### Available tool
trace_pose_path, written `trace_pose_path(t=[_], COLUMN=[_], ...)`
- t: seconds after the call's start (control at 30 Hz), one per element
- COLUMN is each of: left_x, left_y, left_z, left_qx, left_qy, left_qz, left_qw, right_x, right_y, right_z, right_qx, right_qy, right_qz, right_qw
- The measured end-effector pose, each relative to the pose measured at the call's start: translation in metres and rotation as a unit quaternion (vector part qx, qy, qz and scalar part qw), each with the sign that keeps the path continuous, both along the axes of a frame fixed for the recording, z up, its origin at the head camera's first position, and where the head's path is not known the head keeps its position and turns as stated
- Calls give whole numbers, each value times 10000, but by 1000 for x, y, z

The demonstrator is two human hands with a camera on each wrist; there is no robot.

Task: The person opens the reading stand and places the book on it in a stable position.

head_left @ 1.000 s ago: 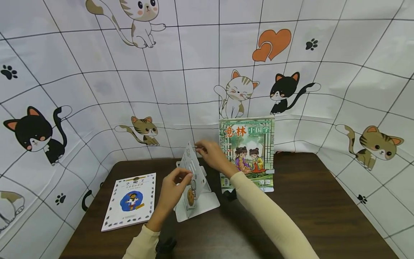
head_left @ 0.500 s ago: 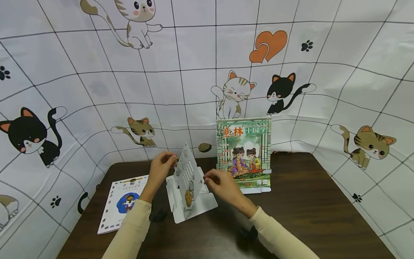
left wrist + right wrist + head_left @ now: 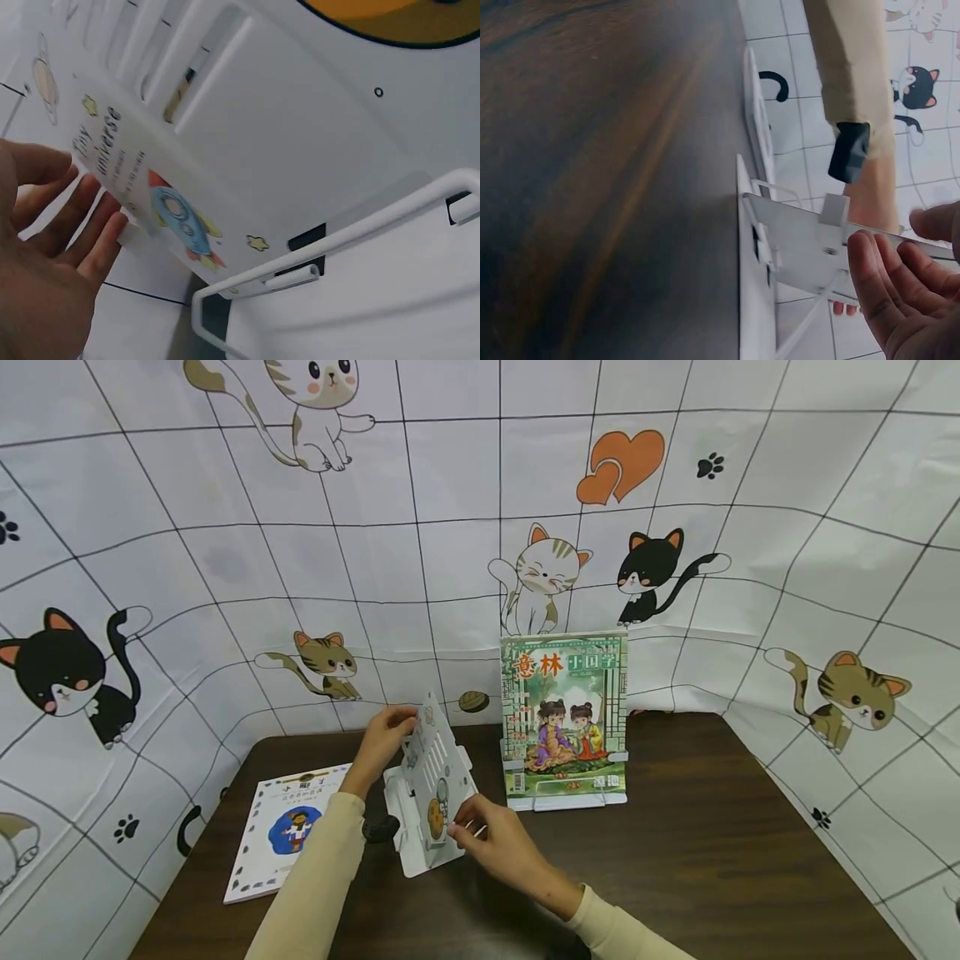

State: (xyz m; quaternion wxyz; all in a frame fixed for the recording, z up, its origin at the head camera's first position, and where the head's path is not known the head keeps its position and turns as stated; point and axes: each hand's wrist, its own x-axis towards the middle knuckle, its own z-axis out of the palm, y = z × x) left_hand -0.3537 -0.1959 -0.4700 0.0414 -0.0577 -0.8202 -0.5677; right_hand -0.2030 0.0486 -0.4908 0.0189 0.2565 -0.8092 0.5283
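Observation:
A white book stand (image 3: 442, 785) with cartoon prints stands unfolded on the table, its slotted back panel raised at an angle. My left hand (image 3: 384, 739) is at the panel's far left edge; in the left wrist view, the fingertips (image 3: 112, 214) lie along that edge beside a rocket print. My right hand (image 3: 498, 852) is at the near lower part of the panel. In the right wrist view, its thumb and fingers (image 3: 874, 270) pinch the panel edge from both sides. A wire bar (image 3: 352, 232) crosses low in front of the panel.
A magazine (image 3: 562, 714) leans on another white stand (image 3: 577, 802) at the back right. A white book (image 3: 273, 835) lies flat at the left, partly covered by my left sleeve. Behind the dark wooden table (image 3: 675, 843) hangs a cat-print cloth (image 3: 480, 552).
The hands have swapped places along the panel: my left hand moved back to its far edge. My right hand came forward to its near lower end. The stand shifted slightly left.

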Motion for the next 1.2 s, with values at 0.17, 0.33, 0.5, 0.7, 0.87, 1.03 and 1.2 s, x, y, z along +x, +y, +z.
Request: trace_pose_path(t=[0.17, 0.33, 0.5, 0.7, 0.87, 1.03, 1.2], left_x=[-3, -4, -5, -5, -2, 3, 10], left_y=[1, -2, -6, -14, -26, -36, -43], left_z=[-5, -6, -7, -11, -14, -15, -16], left_qx=[-26, 26, 96, 112, 84, 36, 33], left_qy=[-185, -205, -206, -305, -237, -124, -154], left_qz=[-382, -448, -503, -403, 55, 537, 980], left_qw=[9991, 9988, 9985, 9987, 9997, 9985, 9951], right_x=[-1, -2, -4, -9, -22, -42, -65], right_y=[-4, -6, -7, -3, 2, 7, 10], right_z=[-6, -7, -6, -2, -2, -1, 4], right_qx=[-117, -171, -119, 11, 84, 259, 684], right_qy=[-20, 49, 151, 218, 389, 637, 917], right_qz=[-40, -61, -55, -177, -449, -793, -1257], right_qw=[9999, 9998, 9998, 9996, 9982, 9945, 9854])
